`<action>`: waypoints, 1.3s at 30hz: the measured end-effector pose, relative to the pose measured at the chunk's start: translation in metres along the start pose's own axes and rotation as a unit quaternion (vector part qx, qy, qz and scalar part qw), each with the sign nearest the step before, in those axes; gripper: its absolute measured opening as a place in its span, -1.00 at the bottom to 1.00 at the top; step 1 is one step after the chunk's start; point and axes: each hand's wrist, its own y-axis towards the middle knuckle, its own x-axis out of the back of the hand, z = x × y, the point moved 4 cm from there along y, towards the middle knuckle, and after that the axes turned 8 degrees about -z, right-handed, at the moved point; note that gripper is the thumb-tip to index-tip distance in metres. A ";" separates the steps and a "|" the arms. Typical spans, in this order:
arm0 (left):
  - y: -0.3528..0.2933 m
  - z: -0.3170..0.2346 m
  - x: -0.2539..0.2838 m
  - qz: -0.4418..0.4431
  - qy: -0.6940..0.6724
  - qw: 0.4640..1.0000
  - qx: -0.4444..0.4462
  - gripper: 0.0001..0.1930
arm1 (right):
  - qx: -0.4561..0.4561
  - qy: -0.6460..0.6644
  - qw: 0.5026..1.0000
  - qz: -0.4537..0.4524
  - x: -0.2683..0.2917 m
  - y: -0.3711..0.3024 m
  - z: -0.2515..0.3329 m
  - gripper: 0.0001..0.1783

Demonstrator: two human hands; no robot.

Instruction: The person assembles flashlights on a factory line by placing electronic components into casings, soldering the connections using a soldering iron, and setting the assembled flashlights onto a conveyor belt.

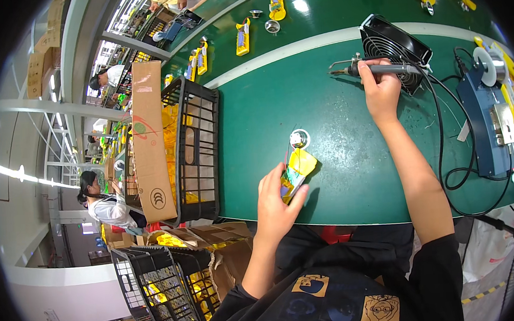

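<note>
I judge this to be a soldering step, at a point where iron and work are apart. My left hand (276, 206) has the work: a yellow plastic housing (304, 161) with a green circuit board (294, 176) set into it, which I take as my landmark. My thumb lies on its right side and my fingers on its left, closed around its near end; how hard they press, I can't tell. Just past the housing's far end sits a round, white-centred cup with a shiny metal rim (300, 138).

My right hand (382, 88) is well beyond the housing and to its right, thumb and fingers together around a slim soldering iron with a grey handle (401, 68). The tip points left, well clear of the housing, beside a black square fan with a round wire guard (403, 42). Whether the iron also rests on something there, I can't make out.

As I judge it, the next move calls for a steady left hold while the right brings the tip down to the board, or else parks the iron.
</note>
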 end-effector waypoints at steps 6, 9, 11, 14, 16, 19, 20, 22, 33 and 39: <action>-0.009 0.008 0.004 -0.018 0.047 0.998 -0.037 -0.50 | 0.001 -0.008 1.000 -0.010 0.003 0.001 0.000 -0.82; -0.011 0.017 0.004 -0.063 0.008 0.997 -0.045 -0.49 | 0.010 -0.010 1.000 0.001 0.002 -0.001 0.002 -0.82; -0.009 0.019 0.005 -0.055 -0.001 0.997 -0.056 -0.49 | 0.014 -0.014 1.000 0.003 0.002 -0.001 0.003 -0.83; -0.010 0.019 0.006 -0.021 -0.013 0.999 -0.027 -0.49 | 0.009 0.014 1.000 0.013 0.001 -0.003 0.011 -0.84; -0.016 0.019 0.007 -0.010 -0.046 0.999 -0.004 -0.49 | 0.019 -0.004 1.000 0.021 0.003 -0.003 0.012 -0.84; -0.024 0.016 0.014 -0.012 -0.092 0.995 -0.027 -0.49 | 0.032 -0.023 0.999 0.038 0.002 -0.003 0.011 -0.85; -0.025 0.012 0.017 -0.024 -0.104 0.992 -0.073 -0.49 | 0.039 -0.023 0.998 0.041 0.001 -0.004 0.013 -0.85; -0.026 0.011 0.020 -0.046 -0.129 0.987 -0.081 -0.60 | 0.023 0.001 0.999 0.044 0.002 -0.004 0.016 -0.84; -0.038 0.014 0.015 -0.102 -0.220 0.970 0.037 -0.92 | -0.023 0.052 0.998 0.020 0.007 0.002 0.026 -0.87; -0.041 0.017 0.009 -0.138 -0.202 0.970 0.012 -0.91 | -0.016 0.046 0.998 0.035 0.005 0.001 0.030 -0.86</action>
